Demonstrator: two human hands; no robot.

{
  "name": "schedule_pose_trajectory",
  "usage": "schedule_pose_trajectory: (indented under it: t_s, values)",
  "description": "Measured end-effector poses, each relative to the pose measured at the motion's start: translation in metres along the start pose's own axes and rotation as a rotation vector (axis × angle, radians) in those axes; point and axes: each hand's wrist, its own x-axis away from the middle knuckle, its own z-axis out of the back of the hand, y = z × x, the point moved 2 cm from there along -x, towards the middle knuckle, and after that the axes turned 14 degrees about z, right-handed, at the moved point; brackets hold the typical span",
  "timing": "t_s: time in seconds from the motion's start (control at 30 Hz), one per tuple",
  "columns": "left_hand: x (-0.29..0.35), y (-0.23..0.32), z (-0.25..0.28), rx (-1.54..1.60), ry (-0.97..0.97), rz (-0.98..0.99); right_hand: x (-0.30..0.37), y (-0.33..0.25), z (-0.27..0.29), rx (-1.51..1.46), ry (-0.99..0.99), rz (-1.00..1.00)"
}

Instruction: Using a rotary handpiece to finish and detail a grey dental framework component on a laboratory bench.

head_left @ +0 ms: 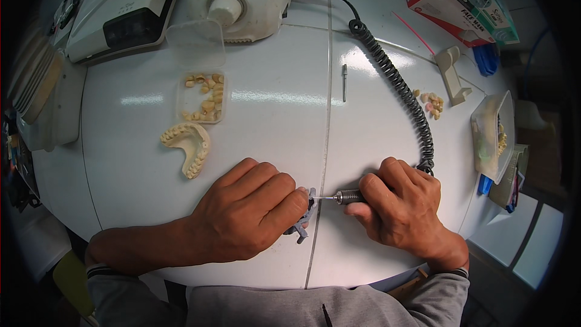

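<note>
The grey sweater (260, 304) borders the surface (272, 133), above which the left hand (254, 206) closes around a grey branched workpiece (300, 230), probably light, stiff and brittle, best pinched by its thicker body, while the right hand (399, 209) curls around the rotary handpiece (349, 197).

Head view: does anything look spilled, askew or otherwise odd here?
A small heap of yellowish tooth-shaped pieces lies loose on the white tabletop, beside the coiled black cord. It looks slightly odd because similar pieces sit inside the translucent rectangular plastic box, though this may be deliberate. No damage stands out.
</note>
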Motion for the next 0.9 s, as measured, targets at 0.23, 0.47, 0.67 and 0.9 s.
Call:
schedule_pose_trajectory:
  t_s: [0.23, 0.47, 0.67, 0.9]
  values:
    - [0.0, 0.001, 0.001, 0.009, 0.0, 0.005, 0.001, 0.0, -0.001, -0.013, -0.009, 0.003]
    - [0.0, 0.0, -0.001, -0.002, 0.007, 0.002, 0.0, 0.0, -0.002, -0.01, -0.003, 0.004]
    - [0.002, 0.0, 0.0, -0.04, -0.007, -0.041, 0.002, 0.0, 0.001, -0.008, 0.009, -0.029]
    - [-0.005, 0.007, 0.009, -0.054, -0.092, 0.09, 0.007, 0.005, -0.004, 0.0, 0.073, -0.099]
